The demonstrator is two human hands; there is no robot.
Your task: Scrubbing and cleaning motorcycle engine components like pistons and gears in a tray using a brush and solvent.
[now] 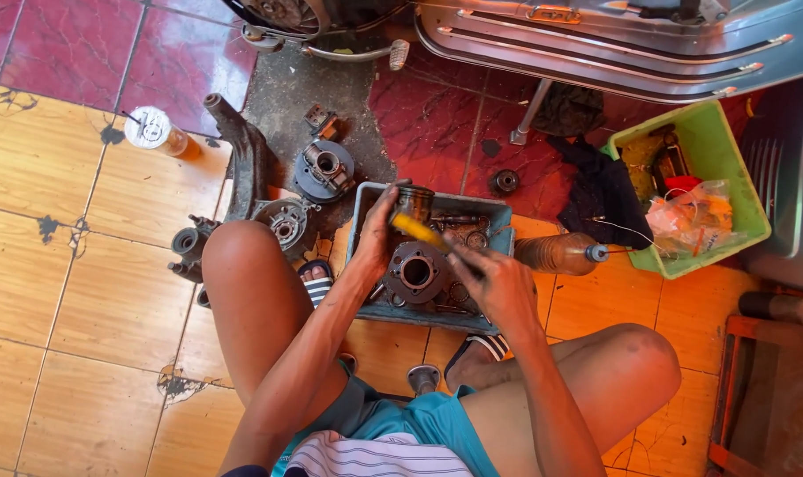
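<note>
Right hand (498, 287) grips a yellow brush (423, 233); left hand (379, 231) holds a metal cylinder (413, 204) over the tray (500, 217).

Two bottles (158, 131) (556, 253) – two trays (498, 216) (728, 159)

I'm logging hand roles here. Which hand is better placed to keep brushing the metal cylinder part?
Right, probably. The right hand already grips the yellow-handled brush, its tip at the cylinder part. The left hand is occupied holding that part over the blue tray.
</note>
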